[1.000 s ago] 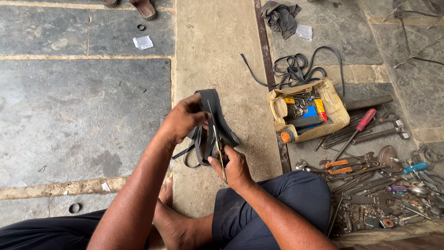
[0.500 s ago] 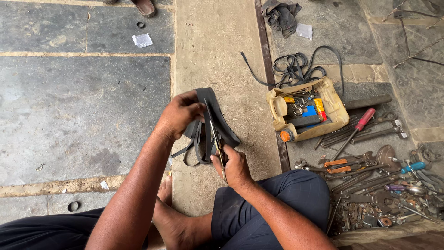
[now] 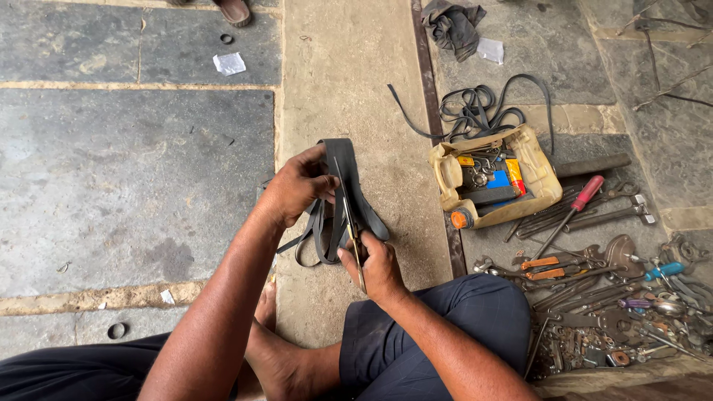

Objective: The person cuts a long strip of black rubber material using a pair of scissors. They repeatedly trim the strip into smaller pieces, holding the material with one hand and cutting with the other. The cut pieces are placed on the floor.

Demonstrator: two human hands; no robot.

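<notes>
**Rubber strip held up, scissors running along it**

The left hand (image 3: 297,189) has its fingers pinched on the top of a black rubber strip (image 3: 345,174), long axis running away from the person. The right hand (image 3: 379,263), just below, is wrapped round scissors (image 3: 350,230), blades pointing up the strip. It looks flat, floppy, loops dangling over the floor (image 3: 134,163).

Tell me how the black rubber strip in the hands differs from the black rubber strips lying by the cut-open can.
The held rubber strip is wide and flat; the rubber strips on the floor are narrow and tangled. The left hand holds the wide one up while the right hand works scissors along it; the others lie untouched. Both are black.
</notes>
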